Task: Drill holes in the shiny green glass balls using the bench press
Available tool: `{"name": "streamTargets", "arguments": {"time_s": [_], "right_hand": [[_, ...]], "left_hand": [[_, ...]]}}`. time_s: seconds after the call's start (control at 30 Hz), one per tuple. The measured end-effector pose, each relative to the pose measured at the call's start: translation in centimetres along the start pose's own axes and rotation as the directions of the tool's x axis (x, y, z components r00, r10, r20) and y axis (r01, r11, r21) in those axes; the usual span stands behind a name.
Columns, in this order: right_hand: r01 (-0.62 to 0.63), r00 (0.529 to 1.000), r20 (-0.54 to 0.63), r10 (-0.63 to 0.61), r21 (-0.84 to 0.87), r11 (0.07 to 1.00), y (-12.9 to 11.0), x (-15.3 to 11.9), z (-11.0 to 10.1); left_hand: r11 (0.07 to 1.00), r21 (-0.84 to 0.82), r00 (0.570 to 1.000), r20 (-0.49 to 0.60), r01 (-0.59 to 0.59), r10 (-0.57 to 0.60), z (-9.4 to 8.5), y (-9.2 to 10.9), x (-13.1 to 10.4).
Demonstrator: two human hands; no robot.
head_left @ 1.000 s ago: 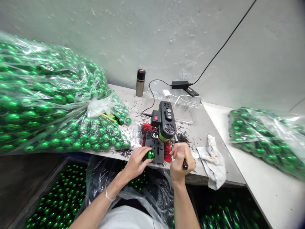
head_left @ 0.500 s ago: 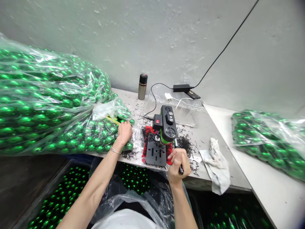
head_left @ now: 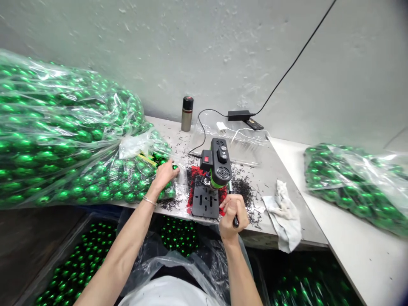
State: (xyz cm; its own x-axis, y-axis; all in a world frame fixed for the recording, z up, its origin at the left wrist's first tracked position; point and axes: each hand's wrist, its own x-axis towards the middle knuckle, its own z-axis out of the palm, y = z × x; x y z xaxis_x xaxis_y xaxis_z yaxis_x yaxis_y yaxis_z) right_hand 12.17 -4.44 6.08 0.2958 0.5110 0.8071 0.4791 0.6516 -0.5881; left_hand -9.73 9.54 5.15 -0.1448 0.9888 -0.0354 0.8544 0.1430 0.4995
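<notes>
My left hand is at the mouth of a clear plastic bag full of shiny green balls. Its fingers are closed on a small green ball, mostly covered by them. My right hand is wrapped round the black grip of a lever on the right side of a small bench press. The press has a black top with a red switch. Below its head is a slotted black base plate on a red mat.
Black scraps litter the table around the press. A flask, a power adapter and a clear plastic tray stand behind. A cloth hangs over the front edge. Another bag lies right; green balls fill a bin below.
My left hand has come out of the bag's opening slightly, with a green ball now showing at its fingertips. My right hand stays on the lever. The whole view has shifted a little.
</notes>
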Motion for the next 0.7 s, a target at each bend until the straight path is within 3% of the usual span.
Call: {"name": "streamTargets", "arguments": {"time_s": [0.07, 0.1, 0.17, 0.23, 0.27, 0.33, 0.53, 0.6, 0.7], "right_hand": [[-0.003, 1.000, -0.003, 0.003, 0.002, 1.000, 0.0, 0.0, 0.0], [-0.005, 1.000, -0.004, 0.005, 0.002, 1.000, 0.0, 0.0, 0.1], [-0.011, 1.000, -0.009, 0.011, 0.001, 1.000, 0.0, 0.0, 0.1], [-0.012, 1.000, -0.016, 0.012, 0.003, 1.000, -0.1, 0.0, 0.2], [-0.011, 1.000, -0.017, 0.011, 0.004, 1.000, -0.1, 0.1, 0.2], [-0.012, 1.000, -0.006, 0.012, -0.002, 1.000, -0.2, 0.1, 0.1], [-0.053, 0.998, 0.033, 0.054, -0.042, 0.998, -1.0, 1.3, -0.2], [-0.069, 0.997, 0.029, 0.070, -0.034, 0.997, -1.5, 2.1, -0.1], [-0.086, 0.996, 0.021, 0.087, -0.022, 0.996, -2.1, 3.0, 0.1]], "left_hand": [[0.945, -0.325, 0.997, 0.067, 0.045, -0.025, -0.2, -0.4, -1.4], [0.851, -0.518, 0.993, 0.119, 0.081, -0.022, -0.2, -0.5, -2.3], [0.544, -0.820, 0.973, 0.230, 0.177, 0.029, 0.1, -0.5, -4.2], [0.247, -0.927, 0.945, 0.314, 0.283, 0.092, 0.8, -0.2, -5.9], [0.149, -0.932, 0.931, 0.347, 0.329, 0.113, 1.3, 0.1, -6.6], [0.059, -0.917, 0.908, 0.398, 0.394, 0.130, 2.2, 0.8, -7.6], [0.081, -0.886, 0.882, 0.463, 0.457, 0.092, 5.0, 2.6, -8.3], [0.160, -0.902, 0.908, 0.415, 0.402, 0.061, 5.9, 3.0, -8.5], [0.374, -0.905, 0.964, 0.250, 0.201, 0.086, 7.1, 3.3, -9.0]]}}
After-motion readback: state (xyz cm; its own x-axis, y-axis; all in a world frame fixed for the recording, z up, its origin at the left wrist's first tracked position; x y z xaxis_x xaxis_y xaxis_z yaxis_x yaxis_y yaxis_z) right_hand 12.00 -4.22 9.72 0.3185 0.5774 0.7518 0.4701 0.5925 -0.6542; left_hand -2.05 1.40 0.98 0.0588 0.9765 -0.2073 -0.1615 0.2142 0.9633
